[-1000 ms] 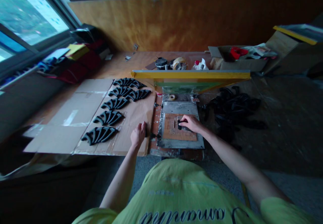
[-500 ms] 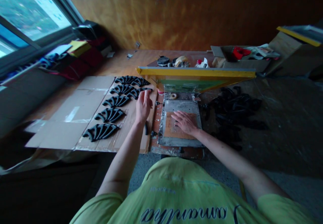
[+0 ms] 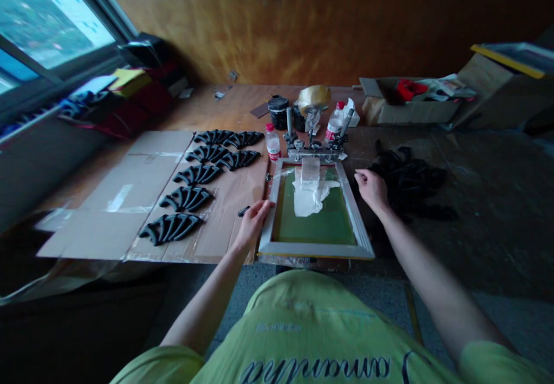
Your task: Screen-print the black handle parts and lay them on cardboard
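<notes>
A flat aluminium-framed silkscreen with green mesh lies on the plywood bench, gripped along its far edge by a metal hinge clamp, and a thick white ink smear runs down the middle of the mesh. The left hand is half-open, its fingertips on the frame's near left side, holding nothing. The right hand, loosely curled and empty, sits just beside the frame's right side. Rows of black curved fan-shaped pieces lie on brown cardboard to the left.
</notes>
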Motion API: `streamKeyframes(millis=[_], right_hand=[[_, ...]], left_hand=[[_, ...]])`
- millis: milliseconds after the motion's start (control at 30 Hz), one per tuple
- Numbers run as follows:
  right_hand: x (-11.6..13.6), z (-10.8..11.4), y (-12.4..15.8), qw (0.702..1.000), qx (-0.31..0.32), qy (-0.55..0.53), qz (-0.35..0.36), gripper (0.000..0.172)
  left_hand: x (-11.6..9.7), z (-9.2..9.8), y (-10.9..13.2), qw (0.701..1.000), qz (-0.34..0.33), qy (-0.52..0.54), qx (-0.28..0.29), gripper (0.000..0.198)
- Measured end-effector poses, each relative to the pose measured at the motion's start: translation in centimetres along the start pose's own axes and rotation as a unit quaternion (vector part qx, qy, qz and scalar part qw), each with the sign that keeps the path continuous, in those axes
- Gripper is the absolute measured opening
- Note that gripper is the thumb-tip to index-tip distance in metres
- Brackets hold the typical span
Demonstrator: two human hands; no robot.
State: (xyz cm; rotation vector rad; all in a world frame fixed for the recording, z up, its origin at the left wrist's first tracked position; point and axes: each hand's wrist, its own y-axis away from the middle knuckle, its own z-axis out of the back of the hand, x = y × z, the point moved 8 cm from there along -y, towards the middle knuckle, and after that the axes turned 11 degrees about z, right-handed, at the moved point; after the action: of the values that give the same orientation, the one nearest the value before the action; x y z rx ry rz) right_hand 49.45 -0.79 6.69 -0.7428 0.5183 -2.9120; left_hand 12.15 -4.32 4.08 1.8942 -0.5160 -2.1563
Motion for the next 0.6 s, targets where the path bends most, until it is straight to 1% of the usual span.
streamKeyframes(millis=[33, 67, 100, 133, 167, 200, 233, 300, 367, 400, 500, 533, 600], right_hand=[[1.4, 0.3, -0.9, 0.999, -0.018, 0.008, 0.031, 0.039], [3.5, 0.1, -1.8, 0.997, -0.023, 0.016, 0.076, 0.044], [5.8, -0.7, -2.5, 0.991, -0.012, 0.028, 0.127, 0.051], [8.1, -1.8, -3.1, 0.984, 0.015, 0.044, 0.169, 0.055], [9.9, -3.2, -3.4, 0.977, 0.05, 0.061, 0.196, 0.054], [11.2, -4.6, -3.5, 0.971, 0.09, 0.075, 0.206, 0.047], [12.1, -5.9, -3.3, 0.967, 0.128, 0.083, 0.204, 0.038], [12.5, -7.7, -2.3, 0.961, 0.185, 0.086, 0.185, 0.02], [12.6, -8.4, -0.4, 0.955, 0.208, 0.081, 0.196, 0.008], [12.7, -8.4, 0.8, 0.949, 0.212, 0.077, 0.222, 0.007], [13.5, -7.4, 3.9, 0.916, 0.224, 0.04, 0.33, 0.02], [13.7, -7.0, 4.5, 0.905, 0.232, 0.023, 0.357, 0.023], [13.9, -6.4, 4.9, 0.888, 0.253, -0.006, 0.384, 0.019]], left_hand=[[1.9, -0.2, -0.2, 1.0, 0.01, -0.006, 0.003, 0.054], [3.5, -0.5, -0.5, 1.0, 0.017, -0.013, 0.004, 0.058], [4.8, -0.7, -0.9, 0.999, 0.022, -0.024, 0.002, 0.064], [5.8, -0.9, -1.2, 0.999, 0.025, -0.038, -0.004, 0.069], [6.6, -1.0, -1.6, 0.998, 0.029, -0.054, -0.013, 0.071], [7.1, -1.0, -1.9, 0.997, 0.031, -0.07, -0.023, 0.07], [7.4, -1.0, -2.2, 0.996, 0.03, -0.083, -0.033, 0.069], [7.7, -0.8, -2.5, 0.994, 0.03, -0.096, -0.046, 0.064], [8.0, -0.7, -2.6, 0.993, 0.032, -0.098, -0.051, 0.06], [8.2, -0.7, -2.6, 0.993, 0.032, -0.098, -0.052, 0.059], [8.5, -0.7, -2.7, 0.994, 0.031, -0.095, -0.052, 0.058], [8.6, -0.7, -2.7, 0.994, 0.031, -0.093, -0.053, 0.058], [8.7, -0.7, -2.7, 0.994, 0.031, -0.087, -0.054, 0.058]])
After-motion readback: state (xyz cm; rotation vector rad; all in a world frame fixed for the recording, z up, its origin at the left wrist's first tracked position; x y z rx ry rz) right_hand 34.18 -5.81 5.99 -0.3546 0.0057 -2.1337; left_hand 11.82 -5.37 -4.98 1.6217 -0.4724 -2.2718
